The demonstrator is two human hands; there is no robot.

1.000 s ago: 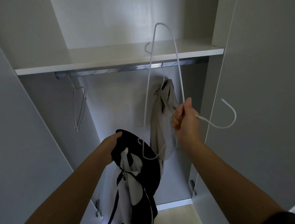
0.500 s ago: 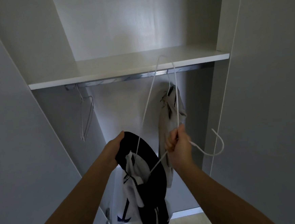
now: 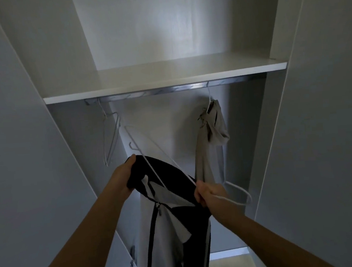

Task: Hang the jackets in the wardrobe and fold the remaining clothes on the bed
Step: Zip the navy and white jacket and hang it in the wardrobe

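I stand before an open wardrobe. My left hand grips the collar of a black and white zip jacket that hangs down between my arms. My right hand grips a white wire hanger near its neck; the hook curls out to the right of my fist, and the frame slants up and left across the jacket's collar. A beige jacket hangs on another hanger from the metal rail at the right.
Several bare white hangers hang at the rail's left end. A white shelf sits just above the rail. Open wardrobe doors flank both sides. Pale floor shows below.
My right hand has dropped and swung the hanger from upright to slanting left over the jacket collar. My left hand has stayed on the collar. The view has tilted upward.
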